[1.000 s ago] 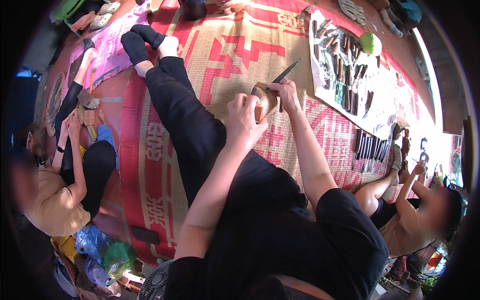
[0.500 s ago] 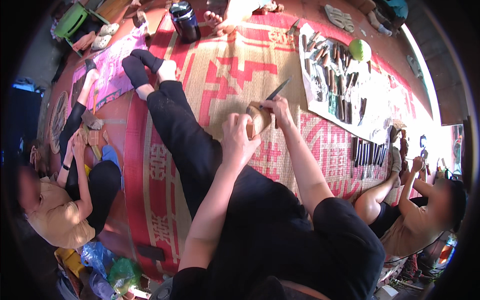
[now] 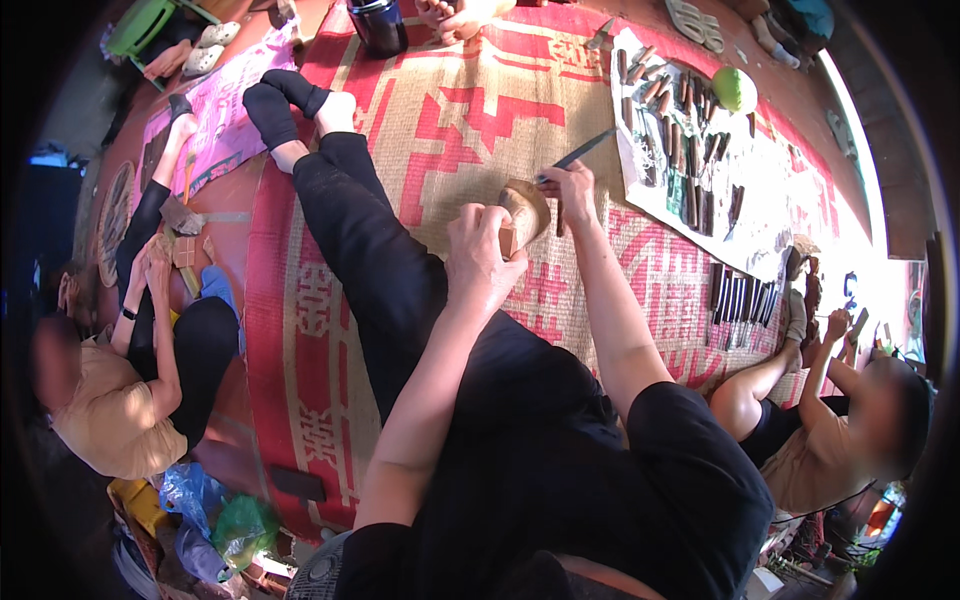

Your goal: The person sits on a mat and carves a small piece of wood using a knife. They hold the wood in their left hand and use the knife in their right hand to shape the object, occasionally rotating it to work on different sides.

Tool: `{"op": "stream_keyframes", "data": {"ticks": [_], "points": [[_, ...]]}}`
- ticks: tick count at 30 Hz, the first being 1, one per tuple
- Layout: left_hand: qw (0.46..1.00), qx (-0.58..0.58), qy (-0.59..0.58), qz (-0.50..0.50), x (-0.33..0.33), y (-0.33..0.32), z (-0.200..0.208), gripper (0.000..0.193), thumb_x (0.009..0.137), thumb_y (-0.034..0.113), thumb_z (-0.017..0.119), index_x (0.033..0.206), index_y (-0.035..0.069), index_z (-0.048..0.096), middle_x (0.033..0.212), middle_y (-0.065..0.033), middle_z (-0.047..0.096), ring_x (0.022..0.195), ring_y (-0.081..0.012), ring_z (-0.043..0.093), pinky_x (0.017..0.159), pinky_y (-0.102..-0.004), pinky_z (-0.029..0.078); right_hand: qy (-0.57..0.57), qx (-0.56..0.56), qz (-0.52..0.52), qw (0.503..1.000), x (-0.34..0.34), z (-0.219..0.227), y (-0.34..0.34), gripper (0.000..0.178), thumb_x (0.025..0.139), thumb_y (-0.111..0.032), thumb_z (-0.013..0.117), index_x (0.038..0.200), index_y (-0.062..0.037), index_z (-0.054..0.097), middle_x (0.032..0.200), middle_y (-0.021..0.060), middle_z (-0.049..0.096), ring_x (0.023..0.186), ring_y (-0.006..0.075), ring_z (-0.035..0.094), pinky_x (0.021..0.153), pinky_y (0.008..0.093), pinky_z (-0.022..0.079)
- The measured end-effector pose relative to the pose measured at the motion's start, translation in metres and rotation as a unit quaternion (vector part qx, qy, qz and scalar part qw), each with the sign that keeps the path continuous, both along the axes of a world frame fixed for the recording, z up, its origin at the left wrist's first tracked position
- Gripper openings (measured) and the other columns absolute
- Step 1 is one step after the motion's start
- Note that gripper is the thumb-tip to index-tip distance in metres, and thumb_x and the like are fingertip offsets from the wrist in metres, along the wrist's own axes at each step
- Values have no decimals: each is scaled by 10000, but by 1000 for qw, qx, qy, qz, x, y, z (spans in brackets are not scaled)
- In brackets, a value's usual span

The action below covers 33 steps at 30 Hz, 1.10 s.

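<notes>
The red and straw-coloured mat spreads widest under everything, with my legs in black trousers stretched across it toward the far left. One person in a tan shirt sits over on the left, and another person sits on the near right, both apart from me. The white sheet lies on the far right, with rows of tools on it and a round green thing by its far edge.

My arms come up from the near side and draw together, elbows bent: the left forearm slants to the far right, the right forearm to the far left, so my hands meet over the mat, just right of my legs. Near the sheet, a second row of tools lies straight on the mat.

My left hand, its back toward me, curls over the near left end of a rounded piece of wood and clamps it there. My right hand is closed on a dark blade, fingers bent, the blade slanting out to the far right (well away from the left fingers). My right fingertips are just beside the wood's far right side; whether they touch it, I cannot tell.
</notes>
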<state>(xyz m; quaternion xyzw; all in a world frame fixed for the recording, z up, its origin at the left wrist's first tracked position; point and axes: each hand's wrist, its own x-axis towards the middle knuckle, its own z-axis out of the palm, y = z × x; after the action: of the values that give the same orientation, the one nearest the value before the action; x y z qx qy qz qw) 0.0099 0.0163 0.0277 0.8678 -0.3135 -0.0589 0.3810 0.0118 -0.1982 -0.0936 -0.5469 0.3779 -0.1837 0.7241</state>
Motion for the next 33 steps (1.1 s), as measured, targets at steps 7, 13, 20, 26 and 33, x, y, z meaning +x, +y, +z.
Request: {"op": "stream_keyframes", "data": {"ticks": [7, 13, 20, 26, 33], "points": [[1000, 12, 14, 8, 2, 1, 0, 416, 676, 79, 713, 1032, 114, 501, 1067, -100, 470, 1005, -360, 506, 816, -465, 484, 30, -25, 96, 995, -3, 25, 17, 138, 794, -68, 673, 907, 7, 651, 779, 86, 676, 702, 171, 644, 657, 295, 523], [1000, 2, 8, 18, 4, -4, 0, 407, 680, 79, 710, 1030, 108, 505, 1062, -100, 480, 993, -354, 512, 812, -463, 480, 25, -17, 67, 997, 7, 4, 13, 140, 734, -64, 698, 819, 34, 646, 743, 105, 663, 650, 172, 620, 621, 286, 497], [1000, -2, 15, 18, 3, 2, -2, 405, 680, 84, 704, 1034, 101, 507, 1061, -109, 486, 985, -362, 514, 817, -457, 476, 8, -24, 18, 1000, 4, 6, -2, 136, 804, -70, 660, 894, 12, 600, 763, 93, 660, 624, 177, 646, 562, 271, 525], [999, 14, 25, 15, 4, 1, 1, 425, 675, 83, 706, 1050, 107, 507, 1080, -110, 481, 1005, -365, 510, 840, -458, 467, 25, -22, 99, 995, -1, 7, 14, 160, 773, -86, 695, 866, 27, 631, 783, 95, 664, 720, 191, 632, 681, 310, 496], [1000, 1, 20, 10, 2, 1, -1, 425, 672, 73, 708, 1043, 107, 506, 1068, -114, 478, 1019, -363, 505, 837, -453, 470, 0, 25, 18, 1000, 0, -2, -13, 138, 797, -81, 664, 895, -4, 605, 774, 104, 665, 642, 169, 648, 597, 269, 528]]}}
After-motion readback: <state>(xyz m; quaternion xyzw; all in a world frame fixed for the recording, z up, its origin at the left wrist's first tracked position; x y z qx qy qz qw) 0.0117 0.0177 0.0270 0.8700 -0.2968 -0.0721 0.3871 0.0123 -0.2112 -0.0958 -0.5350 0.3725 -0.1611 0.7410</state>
